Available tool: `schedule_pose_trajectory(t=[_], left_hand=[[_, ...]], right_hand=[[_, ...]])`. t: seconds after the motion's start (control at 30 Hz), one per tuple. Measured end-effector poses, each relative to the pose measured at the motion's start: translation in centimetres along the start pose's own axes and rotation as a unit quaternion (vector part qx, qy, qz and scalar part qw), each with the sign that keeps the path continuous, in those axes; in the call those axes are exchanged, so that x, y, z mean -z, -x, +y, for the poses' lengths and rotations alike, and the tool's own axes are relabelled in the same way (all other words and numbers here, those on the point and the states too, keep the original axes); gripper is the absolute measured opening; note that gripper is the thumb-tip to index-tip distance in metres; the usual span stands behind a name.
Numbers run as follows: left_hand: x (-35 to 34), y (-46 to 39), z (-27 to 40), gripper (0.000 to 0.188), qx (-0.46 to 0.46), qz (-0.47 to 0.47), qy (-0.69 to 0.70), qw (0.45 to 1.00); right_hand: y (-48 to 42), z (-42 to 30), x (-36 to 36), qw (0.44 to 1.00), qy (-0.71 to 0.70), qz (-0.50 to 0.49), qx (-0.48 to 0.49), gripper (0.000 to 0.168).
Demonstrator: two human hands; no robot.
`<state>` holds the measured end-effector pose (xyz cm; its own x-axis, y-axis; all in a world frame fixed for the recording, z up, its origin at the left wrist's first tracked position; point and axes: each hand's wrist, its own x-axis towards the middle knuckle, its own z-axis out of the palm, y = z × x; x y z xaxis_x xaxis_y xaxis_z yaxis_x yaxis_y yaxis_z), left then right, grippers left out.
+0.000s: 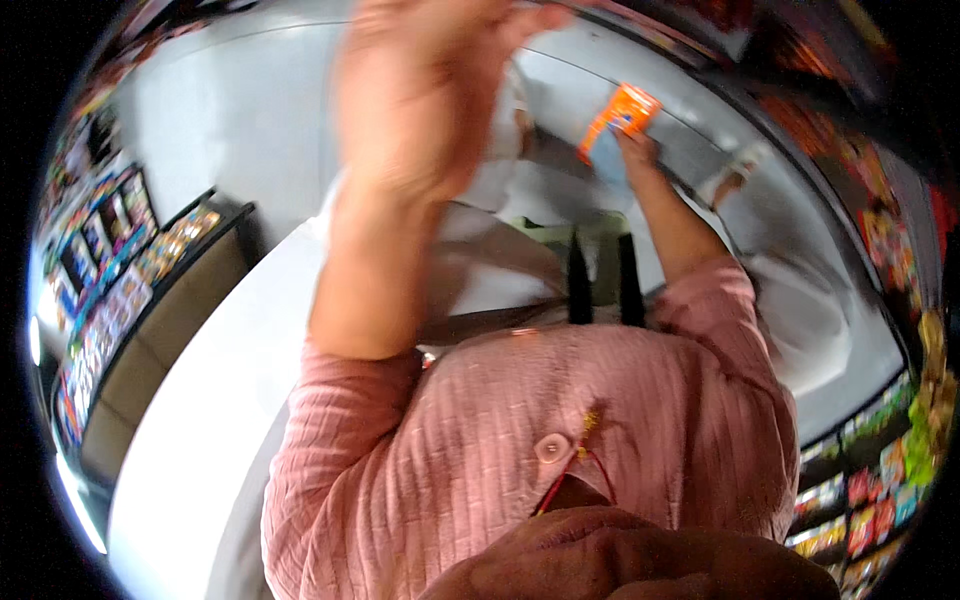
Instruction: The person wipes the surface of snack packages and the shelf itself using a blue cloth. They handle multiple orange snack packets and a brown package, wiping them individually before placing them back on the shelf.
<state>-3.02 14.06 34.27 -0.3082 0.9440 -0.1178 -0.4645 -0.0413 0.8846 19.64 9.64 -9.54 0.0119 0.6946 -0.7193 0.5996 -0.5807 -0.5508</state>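
Note:
My left hand (427, 97) is raised close to the camera, large and blurred. Its fingers run past the top edge, so whether it holds anything is hidden. Farther off, at the upper right, my right hand (639, 154) grips an orange plastic packet (637, 109) with blue print. A pale blue patch (609, 159) lies against the packet's lower side; whether it belongs to it cannot be told. Between my forearms, in front of my body, is a pale green object (536, 234) with two dark upright strips.
A low display shelf (169, 300) with packaged goods stands at the left, beside a large white surface (217, 375). Shelves with colourful packets (870, 495) are at the lower right, and more goods line the right edge. Smooth grey floor (240, 97) spreads ahead.

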Motion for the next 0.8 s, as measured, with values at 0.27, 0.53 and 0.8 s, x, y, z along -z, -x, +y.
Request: schedule_pose_trajectory(t=[0.27, 0.53, 0.8], left_hand=[[-1.9, -0.1, -0.5, 0.016, 0.044, -0.046, -0.015, 0.998], [-2.3, -0.2, -3.5, 0.016, 0.068, -0.094, -0.110, 0.987], [-1.5, 0.3, -6.0, 0.038, -0.036, -0.015, -0.288, 0.957]], right_hand=[[1.1, -0.2, 1.0, 0.975, 0.167, 0.015, 0.147, 0.044], [6.1, -5.8, 2.9, 0.977, 0.023, 0.101, 0.188, 0.041], [17.7, -18.3, 9.3, 0.939, -0.193, 0.059, 0.278, 0.028]])
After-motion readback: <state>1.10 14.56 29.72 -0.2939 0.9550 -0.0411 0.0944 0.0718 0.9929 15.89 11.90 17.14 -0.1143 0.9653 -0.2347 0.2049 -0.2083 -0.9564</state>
